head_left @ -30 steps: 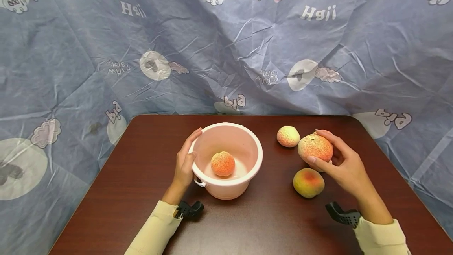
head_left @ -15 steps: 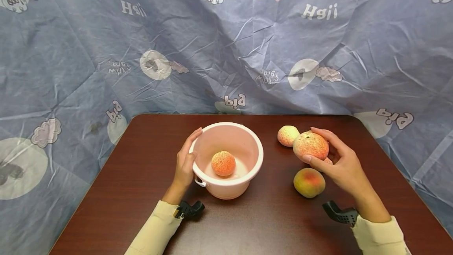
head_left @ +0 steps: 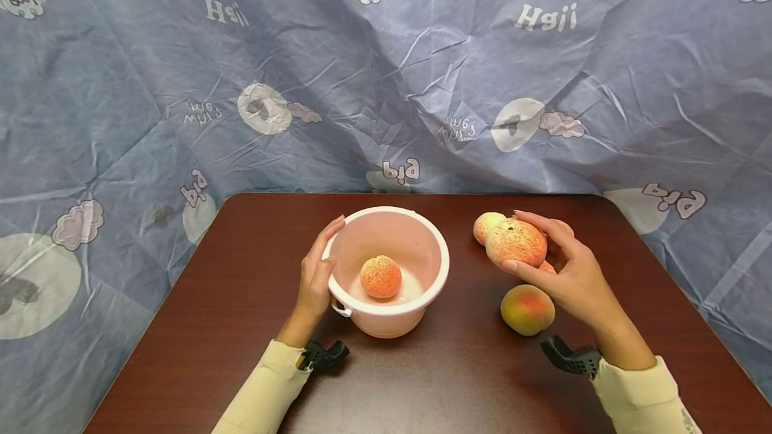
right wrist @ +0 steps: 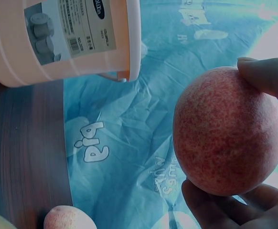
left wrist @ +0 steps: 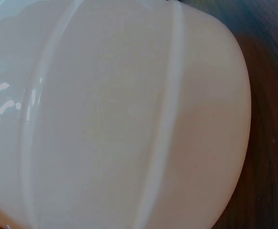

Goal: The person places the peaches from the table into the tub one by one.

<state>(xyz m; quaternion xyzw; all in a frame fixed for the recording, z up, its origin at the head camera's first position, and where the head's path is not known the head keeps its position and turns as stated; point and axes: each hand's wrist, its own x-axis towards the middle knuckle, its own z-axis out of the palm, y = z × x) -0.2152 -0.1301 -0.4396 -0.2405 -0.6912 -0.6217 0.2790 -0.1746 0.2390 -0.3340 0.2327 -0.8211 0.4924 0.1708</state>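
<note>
A pink plastic bucket stands on the dark brown table with one peach inside it. My left hand rests against the bucket's left side, fingers straight along the rim; the left wrist view is filled by the bucket wall. My right hand holds a reddish peach lifted above the table, to the right of the bucket. In the right wrist view that held peach sits between fingertips and thumb, with the bucket beyond.
A pale peach lies behind the held one and shows in the right wrist view as well. A yellow-red peach lies in front. A blue printed cloth hangs behind the table.
My right hand has lifted the peach and carried it leftward toward the bucket. The left hand and bucket have stayed put.
</note>
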